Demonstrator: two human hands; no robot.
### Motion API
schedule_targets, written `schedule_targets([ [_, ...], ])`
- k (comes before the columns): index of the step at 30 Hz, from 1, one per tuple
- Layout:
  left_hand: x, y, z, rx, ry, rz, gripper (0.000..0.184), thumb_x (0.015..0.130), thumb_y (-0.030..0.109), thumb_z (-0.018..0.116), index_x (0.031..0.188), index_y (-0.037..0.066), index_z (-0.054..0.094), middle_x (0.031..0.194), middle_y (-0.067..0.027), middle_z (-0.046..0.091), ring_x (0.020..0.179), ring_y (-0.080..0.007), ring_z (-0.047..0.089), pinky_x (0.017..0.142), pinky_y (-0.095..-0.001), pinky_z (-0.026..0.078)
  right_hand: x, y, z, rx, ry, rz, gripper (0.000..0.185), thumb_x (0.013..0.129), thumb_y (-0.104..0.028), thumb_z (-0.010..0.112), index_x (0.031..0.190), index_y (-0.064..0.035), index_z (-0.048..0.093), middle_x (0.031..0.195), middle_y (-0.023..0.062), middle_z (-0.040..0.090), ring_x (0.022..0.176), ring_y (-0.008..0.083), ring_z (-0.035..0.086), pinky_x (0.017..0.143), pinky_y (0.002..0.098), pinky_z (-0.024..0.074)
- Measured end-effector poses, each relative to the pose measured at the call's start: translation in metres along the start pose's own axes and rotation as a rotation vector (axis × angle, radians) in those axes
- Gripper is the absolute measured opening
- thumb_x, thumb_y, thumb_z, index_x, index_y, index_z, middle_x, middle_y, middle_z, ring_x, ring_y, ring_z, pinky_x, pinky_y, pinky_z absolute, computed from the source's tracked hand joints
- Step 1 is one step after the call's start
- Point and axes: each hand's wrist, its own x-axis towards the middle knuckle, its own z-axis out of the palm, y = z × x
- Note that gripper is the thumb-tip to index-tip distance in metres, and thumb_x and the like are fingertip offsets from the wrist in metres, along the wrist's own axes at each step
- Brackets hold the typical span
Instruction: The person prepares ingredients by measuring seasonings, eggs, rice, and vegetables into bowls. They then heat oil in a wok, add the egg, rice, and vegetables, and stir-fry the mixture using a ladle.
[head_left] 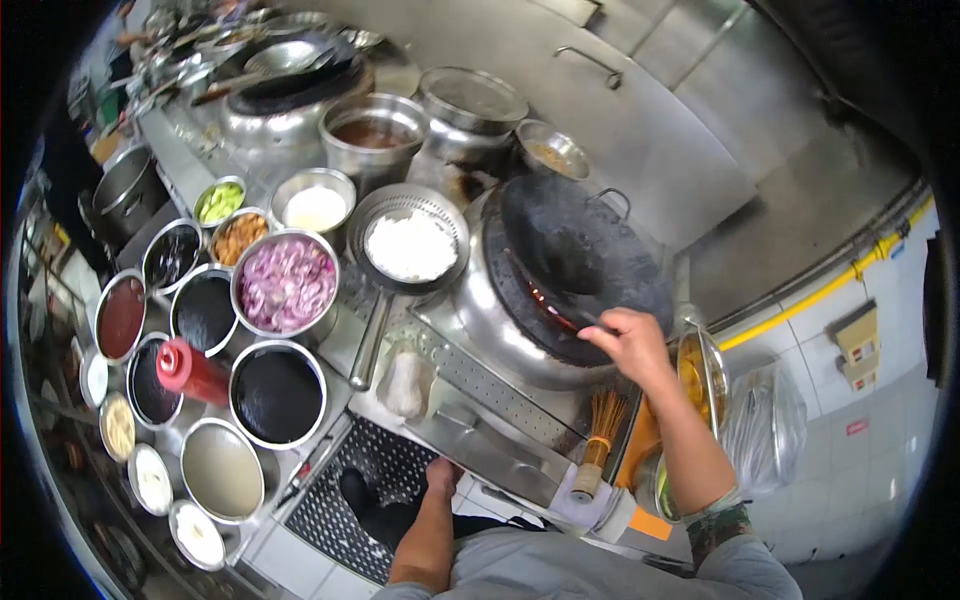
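Observation:
My right hand [630, 340] is closed at the near right edge of a dark wok [555, 235] on a round steel burner [475, 290]. What its fingers grip is dark and too small to name. An orange-red glow lies along the wok's near edge, left of the fingers. Low in front of my body, my left hand [441, 474] is beside the counter's front edge; its fingers cannot be made out. Left of the wok, a long-handled perforated strainer [368, 345] holds white food [411, 246].
Steel bowls of sliced purple onion [287, 284], dark liquid [278, 395] and other foods fill the left side, with a red squeeze bottle [190, 373] among them. A bamboo brush [597, 450] stands at the front edge. Another person's dark-clothed body [68, 180] is far left.

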Motion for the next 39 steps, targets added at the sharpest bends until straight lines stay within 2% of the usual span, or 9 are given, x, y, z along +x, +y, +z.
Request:
schedule_targets([
  [4, -0.014, 0.013, 0.008, 0.294, 0.149, 0.015, 0.023, 0.092, 0.024, 0.061, 0.085, 0.002, 0.066, 0.068, -0.009, 0.062, 0.051, -0.0204, 0.056, 0.045, -0.0361, 0.042, -0.015, 0.001, 0.022, 0.036, 0.024, 0.005, 0.038, 0.079, -0.04, 0.078, 0.077, -0.0036, 0.065, 0.072, 0.0116, 0.059, 0.07, 0.0328, 0.061, 0.063, 0.0417, 0.0476],
  [5, 0.003, 0.004, 0.0, 0.219, 0.135, -0.001, 0.023, 0.091, 0.025, 0.063, 0.084, 0.004, 0.065, 0.066, -0.0068, 0.061, 0.049, -0.0194, 0.054, 0.043, -0.0356, 0.04, -0.019, 0.004, 0.029, -0.034, 0.003, 0.005, 0.036, 0.079, -0.04, 0.077, 0.083, -0.0061, 0.068, 0.078, 0.0095, 0.061, 0.074, 0.0306, 0.063, 0.066, 0.0408, 0.0498],
  [15, -0.008, 0.009, 0.005, 0.165, 0.048, 0.068, 0.021, 0.088, 0.03, 0.068, 0.088, 0.009, 0.069, 0.071, -0.0052, 0.064, 0.054, -0.0187, 0.059, 0.044, -0.0354, 0.041, -0.037, -0.028, -0.007, 0.024, 0.029, 0.123, 0.036, 0.085, -0.039, 0.072, 0.106, -0.0102, 0.071, 0.099, 0.0082, 0.063, 0.089, 0.0314, 0.067, 0.077, 0.0426, 0.0539],
  [22, 0.006, 0.003, -0.006, 0.141, 0.081, 0.057, 0.023, 0.09, 0.031, 0.066, 0.088, 0.008, 0.068, 0.071, -0.0049, 0.062, 0.056, -0.0186, 0.059, 0.047, -0.035, 0.043, -0.029, -0.031, 0.0, -0.02, 0.064, 0.048, 0.029, 0.088, -0.032, 0.069, 0.105, -0.0094, 0.071, 0.097, 0.0095, 0.063, 0.085, 0.0322, 0.067, 0.073, 0.042, 0.0547],
  [27, 0.001, 0.0, -0.01, 0.15, -0.042, 0.242, 0.024, 0.089, 0.029, 0.071, 0.083, 0.006, 0.066, 0.068, -0.0034, 0.06, 0.053, -0.0176, 0.056, 0.046, -0.0349, 0.042, -0.024, -0.03, 0.008, -0.057, 0.041, 0.025, 0.026, 0.087, -0.03, 0.07, 0.103, -0.009, 0.072, 0.096, 0.0097, 0.063, 0.083, 0.0325, 0.067, 0.072, 0.0424, 0.0549],
  [28, 0.001, 0.0, -0.005, 0.025, 0.017, 0.103, 0.024, 0.089, 0.028, 0.071, 0.082, 0.005, 0.065, 0.067, -0.0033, 0.059, 0.052, -0.0173, 0.055, 0.045, -0.0349, 0.041, -0.023, -0.03, 0.009, -0.064, 0.051, 0.018, 0.025, 0.088, -0.029, 0.069, 0.101, -0.0087, 0.071, 0.096, 0.0099, 0.063, 0.082, 0.0327, 0.067, 0.072, 0.0426, 0.0548],
  [32, -0.005, 0.003, 0.0, 0.017, 0.076, 0.066, 0.022, 0.091, 0.023, 0.065, 0.085, 0.002, 0.066, 0.067, -0.0058, 0.06, 0.051, -0.0168, 0.054, 0.044, -0.0341, 0.04, -0.019, -0.029, 0.017, -0.113, 0.087, -0.024, 0.018, 0.088, -0.024, 0.069, 0.096, -0.0073, 0.07, 0.093, 0.0107, 0.062, 0.078, 0.0334, 0.066, 0.07, 0.0427, 0.0546],
  [37, -0.019, 0.012, 0.012, -0.12, 0.018, 0.039, 0.02, 0.093, 0.014, 0.057, 0.1, -0.003, 0.065, 0.095, -0.0141, 0.068, 0.074, -0.0258, 0.068, 0.061, -0.0384, 0.058, -0.008, -0.034, 0.007, -0.124, 0.214, -0.05, 0.01, 0.086, -0.016, 0.07, 0.09, -0.0065, 0.069, 0.085, 0.012, 0.061, 0.076, 0.0334, 0.064, 0.067, 0.0413, 0.0532],
  [39, -0.01, 0.005, -0.002, 0.014, 0.017, 0.02, 0.019, 0.093, 0.012, 0.056, 0.1, -0.002, 0.065, 0.094, -0.0142, 0.069, 0.073, -0.0248, 0.069, 0.061, -0.0362, 0.058, -0.001, -0.036, -0.001, -0.156, 0.227, -0.055, 0.011, 0.084, -0.016, 0.071, 0.088, -0.0057, 0.07, 0.084, 0.0116, 0.062, 0.077, 0.033, 0.064, 0.069, 0.0414, 0.0512],
])
